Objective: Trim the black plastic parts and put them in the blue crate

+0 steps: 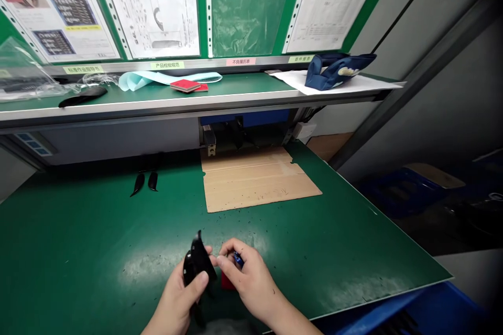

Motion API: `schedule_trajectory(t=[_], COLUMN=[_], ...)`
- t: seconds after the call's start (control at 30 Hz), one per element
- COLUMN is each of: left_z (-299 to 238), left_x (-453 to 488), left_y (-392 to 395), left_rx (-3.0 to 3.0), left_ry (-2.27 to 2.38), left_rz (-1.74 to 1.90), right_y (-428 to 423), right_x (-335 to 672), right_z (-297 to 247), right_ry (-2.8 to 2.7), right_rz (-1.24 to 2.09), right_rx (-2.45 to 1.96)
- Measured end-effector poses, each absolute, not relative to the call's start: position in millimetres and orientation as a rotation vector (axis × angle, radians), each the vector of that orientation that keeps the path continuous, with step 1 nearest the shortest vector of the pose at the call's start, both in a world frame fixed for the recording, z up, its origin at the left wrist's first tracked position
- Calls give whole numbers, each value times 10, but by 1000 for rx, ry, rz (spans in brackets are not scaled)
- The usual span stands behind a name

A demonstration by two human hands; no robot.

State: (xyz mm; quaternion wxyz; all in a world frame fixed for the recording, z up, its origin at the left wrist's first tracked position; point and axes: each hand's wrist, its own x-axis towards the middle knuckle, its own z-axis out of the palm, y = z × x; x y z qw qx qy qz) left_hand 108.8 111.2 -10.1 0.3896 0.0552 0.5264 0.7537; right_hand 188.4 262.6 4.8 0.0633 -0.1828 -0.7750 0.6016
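My left hand [181, 288] is closed around a glossy black curved plastic part [202, 261], held upright with its pointed tip up. A second black edge shows beside it; whether it is a separate piece I cannot tell. Close by on the right, my right hand [247, 277] has its thumb and forefinger pinched near the part. Inside its curled fingers sits a small blue tool [238, 258], mostly hidden by the hand. Under the right hand a red block or pad [227, 281] partly shows, low over the green table [118, 241].
Two black curved pieces [138, 184] lie at the back left. A cardboard sheet [255, 183] covers the back middle, with dark specks around it. On the shelf [243, 95] are red pads [184, 85], a pale blue strip [137, 79] and a dark blue cloth item [334, 70]. A blue bin [436, 309] stands lower right.
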Motion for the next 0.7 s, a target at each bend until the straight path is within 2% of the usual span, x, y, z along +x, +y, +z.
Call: schedule_trajectory(t=[0.23,0.43,0.7], left_z=[4,66,118], left_x=[1135,1201,1216], left_y=[994,939,944], left_rx=[-150,-89,-72], left_ry=[1141,1193,1202], left_rz=[2118,2080,2090], right_y=[2544,2476,2464], right_x=[2040,2037,2081], right_z=[169,137,117], right_ry=[-2675,-2713,-2729], right_rz=[1314,948,747], right_rx=[-159,-166,-237])
